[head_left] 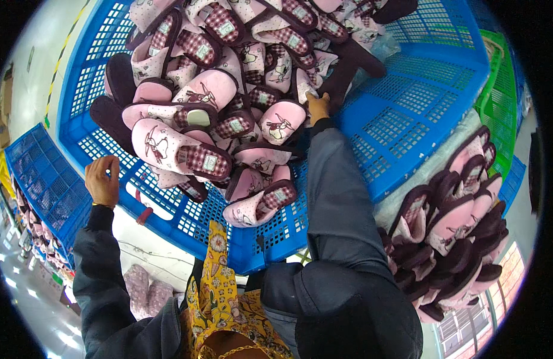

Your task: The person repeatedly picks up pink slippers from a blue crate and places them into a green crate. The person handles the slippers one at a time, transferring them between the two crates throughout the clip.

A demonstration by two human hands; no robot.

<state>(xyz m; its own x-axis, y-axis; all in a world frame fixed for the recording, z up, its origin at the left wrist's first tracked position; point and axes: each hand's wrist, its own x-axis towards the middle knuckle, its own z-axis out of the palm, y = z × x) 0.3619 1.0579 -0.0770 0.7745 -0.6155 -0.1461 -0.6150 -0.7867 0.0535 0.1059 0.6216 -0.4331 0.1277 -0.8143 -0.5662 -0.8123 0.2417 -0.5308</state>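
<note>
Fingers on the right hand [318, 107] are mostly buried among the pink slippers [228, 102], so I honestly can't tell if it's gripping one or just pushing in. That heap fills the big blue crate [408, 113], spreading left of that hand and beyond it. The left hand [103, 179] is curled over the crate's near-left rim, fingers closed on the edge, slippers just to its right. Another slipper stack [456, 227] sits right of the sleeve, its far side cut off.
</note>
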